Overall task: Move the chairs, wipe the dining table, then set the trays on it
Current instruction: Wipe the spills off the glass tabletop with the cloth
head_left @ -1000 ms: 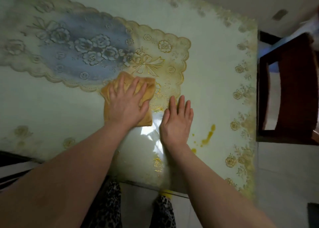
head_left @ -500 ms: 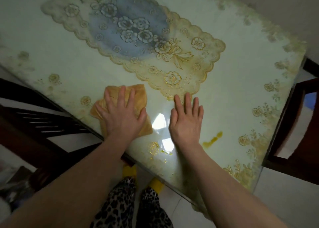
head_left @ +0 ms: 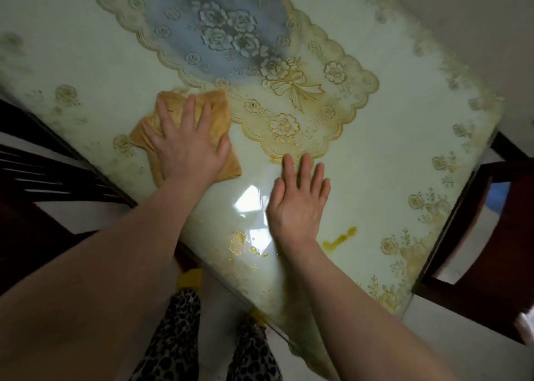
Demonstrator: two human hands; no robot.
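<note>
Fingers of the left hand (head_left: 187, 144) are lying flat, pressing the orange cloth (head_left: 222, 115), which is sliding back toward the doily print; right hand (head_left: 297, 204) bracing flat; yellow stain (head_left: 339, 239) is still awaiting wiping.

No text, label, brand, number or sign can be read anywhere in the view.
</note>
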